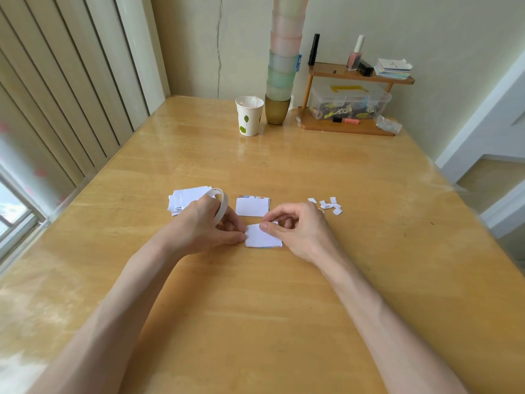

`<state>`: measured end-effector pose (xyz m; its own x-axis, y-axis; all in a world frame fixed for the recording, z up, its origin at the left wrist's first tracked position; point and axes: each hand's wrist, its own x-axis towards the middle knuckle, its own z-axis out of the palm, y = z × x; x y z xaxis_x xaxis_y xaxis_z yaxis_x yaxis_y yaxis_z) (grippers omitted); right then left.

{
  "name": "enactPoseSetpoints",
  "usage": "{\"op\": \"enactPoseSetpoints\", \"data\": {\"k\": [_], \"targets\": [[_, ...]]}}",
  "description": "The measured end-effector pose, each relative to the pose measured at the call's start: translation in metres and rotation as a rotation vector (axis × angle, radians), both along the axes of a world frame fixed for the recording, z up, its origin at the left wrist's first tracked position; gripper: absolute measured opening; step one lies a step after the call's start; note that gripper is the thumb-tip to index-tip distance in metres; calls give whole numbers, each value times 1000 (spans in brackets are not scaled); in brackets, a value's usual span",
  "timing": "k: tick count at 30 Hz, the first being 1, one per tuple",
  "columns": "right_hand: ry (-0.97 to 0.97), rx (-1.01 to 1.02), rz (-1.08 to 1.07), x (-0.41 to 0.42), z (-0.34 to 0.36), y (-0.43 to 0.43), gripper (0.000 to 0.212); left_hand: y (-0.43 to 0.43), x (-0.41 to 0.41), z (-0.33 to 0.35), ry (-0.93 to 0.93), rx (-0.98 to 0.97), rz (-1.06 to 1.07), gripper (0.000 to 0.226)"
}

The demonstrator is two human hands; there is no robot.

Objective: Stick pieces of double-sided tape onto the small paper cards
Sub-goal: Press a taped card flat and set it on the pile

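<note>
L hand (204, 226) grips tape roll (224, 204), R hand (298, 228) pinches card (261, 238); paper cup (248, 120) w/ white scraps

No legible text, numbers or brands are showing anywhere. The white paper cup (246, 116) is carrying only green leaf prints, no lettering. The small blue tag (298, 61) on the tall stack of pastel plastic cups (284, 52) is coming out too small to read. Coloured print along the edges of the small white paper cards (252, 206) is blurring out.
</note>
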<state>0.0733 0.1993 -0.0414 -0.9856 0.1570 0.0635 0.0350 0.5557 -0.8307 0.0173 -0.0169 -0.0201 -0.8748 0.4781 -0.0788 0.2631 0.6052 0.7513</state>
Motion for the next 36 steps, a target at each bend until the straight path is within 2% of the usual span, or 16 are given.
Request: {"op": "enactPoseSetpoints", "data": {"k": [15, 23, 26, 32, 36], "targets": [[35, 83, 2, 2, -1, -4, 8, -1, 0, -1, 38, -20, -8, 8], [94, 192, 19, 1, 0, -6, 14, 10, 7, -5, 141, -40, 51, 36], [53, 245, 59, 3, 3, -2, 16, 10, 4, -7, 133, -45, 50, 41], [-37, 339, 195, 9, 13, 13, 38, 8, 3, -9, 160, -58, 22, 42], [-50, 274, 197, 9, 14, 13, 33, 8, 3, -10, 174, -54, -6, 38]]}}
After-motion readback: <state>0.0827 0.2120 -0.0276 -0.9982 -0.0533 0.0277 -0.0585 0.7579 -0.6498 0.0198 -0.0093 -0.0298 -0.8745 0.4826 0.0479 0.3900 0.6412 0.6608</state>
